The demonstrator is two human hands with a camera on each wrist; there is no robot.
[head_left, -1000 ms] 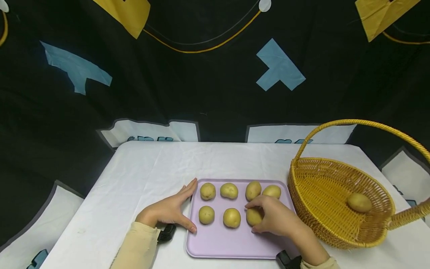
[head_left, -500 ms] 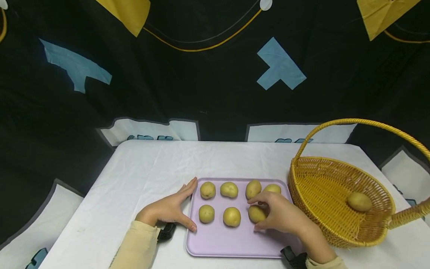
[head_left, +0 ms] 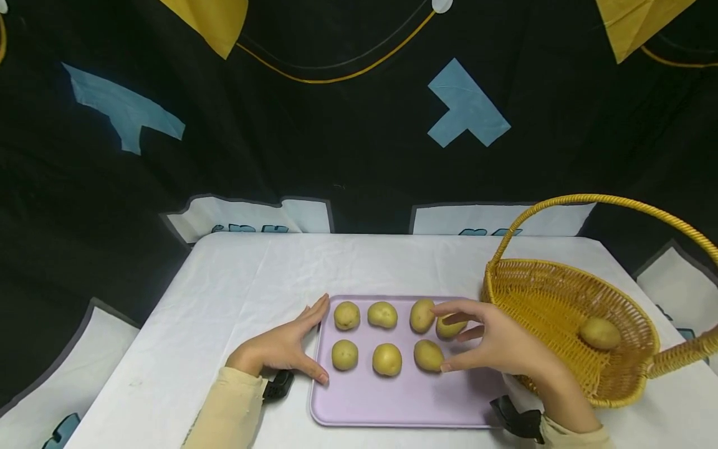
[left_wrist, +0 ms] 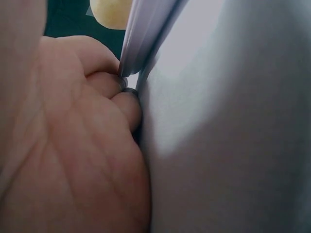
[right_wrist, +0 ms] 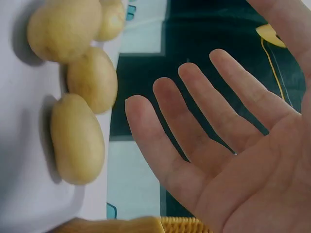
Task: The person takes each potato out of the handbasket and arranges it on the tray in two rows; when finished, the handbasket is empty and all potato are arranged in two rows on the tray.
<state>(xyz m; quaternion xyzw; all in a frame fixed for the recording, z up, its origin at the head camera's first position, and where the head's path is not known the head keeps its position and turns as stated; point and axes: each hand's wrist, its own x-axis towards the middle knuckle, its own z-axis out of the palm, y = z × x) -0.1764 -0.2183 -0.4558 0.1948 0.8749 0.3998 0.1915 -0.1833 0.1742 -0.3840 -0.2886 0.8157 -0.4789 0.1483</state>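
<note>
Several potatoes lie in two rows on a lilac tray [head_left: 387, 399]. My right hand [head_left: 499, 340] hovers over the tray's right side with its fingers spread and nothing in them. Its thumb tip is beside the front-row right potato [head_left: 429, 355]. Partly hidden behind its fingers is the back-right potato [head_left: 449, 327]; in the right wrist view, the nearest potato [right_wrist: 77, 141] stands apart from the fingers. My left hand [head_left: 283, 346] rests against the tray's left edge, thumb and fingers spread along it. In the left wrist view its fingertips meet the tray's rim [left_wrist: 146, 39].
A yellow wicker basket [head_left: 538, 268] with a tall arched handle [head_left: 606, 199] stands right of the tray, close to my right forearm. One potato [head_left: 599, 333] lies inside it. White cloth [head_left: 252, 280] covers the table, and a black patterned curtain [head_left: 336, 143] hangs behind.
My right hand has let go of the front-row right potato, spread its fingers and drawn up and to the right. That potato and the back-right one sit slightly shifted. My left hand stays put.
</note>
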